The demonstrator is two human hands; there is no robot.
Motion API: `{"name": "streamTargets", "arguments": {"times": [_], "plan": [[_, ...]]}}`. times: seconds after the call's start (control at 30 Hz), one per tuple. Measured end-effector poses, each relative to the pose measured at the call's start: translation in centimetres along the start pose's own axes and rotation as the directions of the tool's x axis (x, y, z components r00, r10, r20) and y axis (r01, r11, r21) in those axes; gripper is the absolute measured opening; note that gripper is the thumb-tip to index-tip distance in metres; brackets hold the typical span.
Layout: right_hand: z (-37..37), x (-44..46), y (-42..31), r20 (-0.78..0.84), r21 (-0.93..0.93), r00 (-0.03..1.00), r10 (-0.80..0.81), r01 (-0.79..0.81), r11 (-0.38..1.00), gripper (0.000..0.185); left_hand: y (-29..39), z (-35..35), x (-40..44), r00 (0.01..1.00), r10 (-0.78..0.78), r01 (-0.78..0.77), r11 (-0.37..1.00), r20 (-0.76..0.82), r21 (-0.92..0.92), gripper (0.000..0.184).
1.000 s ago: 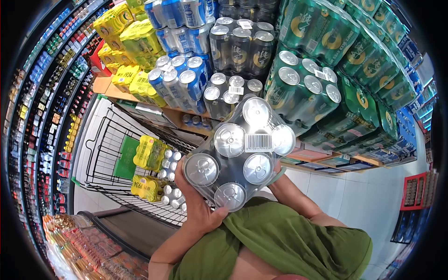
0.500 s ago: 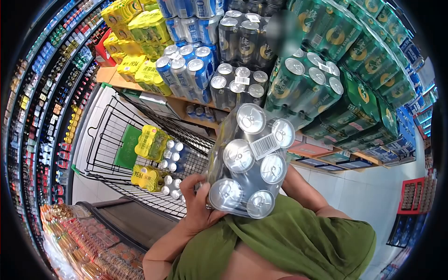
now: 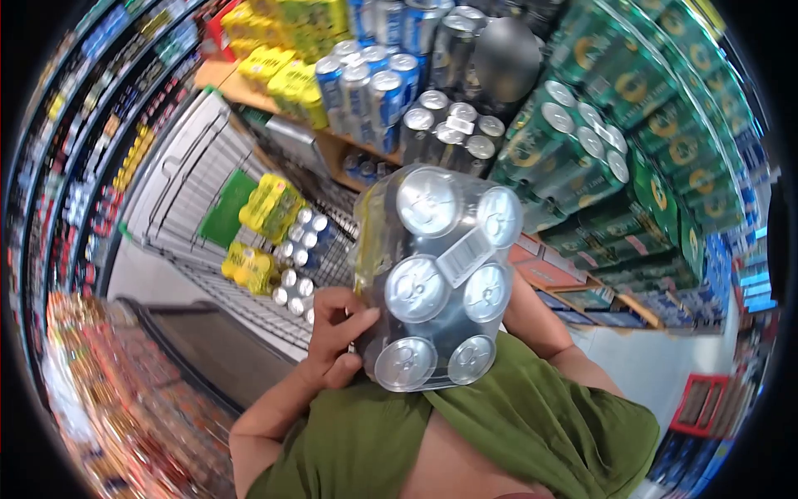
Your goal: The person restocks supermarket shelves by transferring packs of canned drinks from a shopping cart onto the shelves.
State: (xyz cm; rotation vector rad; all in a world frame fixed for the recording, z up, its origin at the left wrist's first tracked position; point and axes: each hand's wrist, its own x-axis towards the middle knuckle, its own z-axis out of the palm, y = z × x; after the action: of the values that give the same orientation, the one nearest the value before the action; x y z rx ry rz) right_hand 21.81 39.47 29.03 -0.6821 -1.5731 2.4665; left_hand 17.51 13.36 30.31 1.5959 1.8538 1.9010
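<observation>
A shrink-wrapped six-pack of dark cans (image 3: 407, 324), silver lids and a barcode label facing up, is close in front of my body. My left hand (image 3: 338, 334) grips the wrap at its lower left side, with the fingers curled. Behind the pack's right side my right hand is hidden; only the forearm shows. To the left stands a wire shopping cart (image 3: 179, 179) holding yellow can packs (image 3: 272, 206) and silver-topped can packs (image 3: 306, 237).
Stacked green can packs (image 3: 573, 141) rise at the right, with blue-and-white cans (image 3: 355, 87) and yellow packs (image 3: 291, 79) behind. Packed shelves line the left. A red crate (image 3: 700, 405) stands at the lower right; packaged goods (image 3: 125, 391) fill the lower left.
The six-pack has turned and tilted, showing more of its left side. My left hand has shifted from beneath its lower edge to its side. The view has swung, blurring the surroundings.
</observation>
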Motion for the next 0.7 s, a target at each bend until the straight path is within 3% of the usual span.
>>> {"name": "streamTargets", "arguments": {"times": [0.07,0.13,0.17,0.23,0.33,0.4,0.47,0.5,0.53,0.6,0.63,0.67,0.7], "plan": [[0.4,0.2,0.3,0.079,-0.065,0.996,0.037,-0.032,0.997,0.061,0.6,-0.4,-0.1,0.999,-0.033,0.033,0.999,0.001,0.019,0.075],[0.3,0.0,0.4,0.135,-0.121,0.989,0.054,-0.037,0.992,0.062,0.6,-0.5,1.3,0.985,-0.165,0.166,0.986,-0.057,0.026,0.108],[1.2,0.2,0.7,0.154,-0.141,0.987,0.055,-0.034,0.99,0.062,0.8,-0.7,2.0,0.983,-0.171,0.173,0.985,-0.066,0.028,0.108],[2.1,0.2,0.9,0.179,-0.169,0.983,0.04,-0.01,0.986,0.062,1.2,-0.9,3.4,0.985,-0.172,0.173,0.984,-0.019,0.03,0.132],[2.4,0.2,0.6,0.206,-0.207,0.979,0.005,0.039,0.978,0.062,0.0,-1.2,2.4,0.985,-0.157,0.15,0.984,0.073,0.101,0.137],[2.5,0.1,0.5,0.207,-0.225,0.978,-0.024,0.072,0.972,0.063,0.5,-0.4,2.7,0.985,-0.164,0.159,0.983,0.055,0.095,0.128],[2.6,-0.4,0.5,0.205,-0.245,0.977,-0.06,0.111,0.963,0.063,2.3,1.0,4.4,0.882,-0.47,0.412,0.81,-0.041,-0.418,0.107],[2.2,-0.7,0.3,0.205,-0.256,0.976,-0.077,0.129,0.958,0.063,1.8,1.2,3.8,0.903,-0.415,0.343,0.851,-0.11,-0.397,0.089],[2.9,-0.1,0.1,0.207,-0.266,0.974,-0.092,0.147,0.953,0.063,1.5,0.9,3.7,0.907,-0.409,0.342,0.852,-0.097,-0.397,0.089],[3.1,-0.8,0.3,0.214,-0.289,0.969,-0.121,0.181,0.94,0.063,1.4,0.0,4.6,0.852,-0.512,0.517,0.856,-0.108,0.026,0.086],[3.3,-0.7,0.3,0.219,-0.299,0.967,-0.13,0.193,0.934,0.063,-1.0,-0.9,4.1,0.809,-0.582,0.567,0.81,-0.08,-0.149,0.08],[3.7,-0.1,0.1,0.223,-0.307,0.965,-0.138,0.204,0.93,0.064,-2.9,-1.7,4.2,0.81,-0.582,0.569,0.81,-0.071,-0.144,0.08],[3.8,-0.5,0.3,0.227,-0.314,0.963,-0.145,0.214,0.925,0.064,-4.5,-2.3,4.5,0.719,-0.694,0.592,0.637,-0.032,-0.494,0.077]]}}
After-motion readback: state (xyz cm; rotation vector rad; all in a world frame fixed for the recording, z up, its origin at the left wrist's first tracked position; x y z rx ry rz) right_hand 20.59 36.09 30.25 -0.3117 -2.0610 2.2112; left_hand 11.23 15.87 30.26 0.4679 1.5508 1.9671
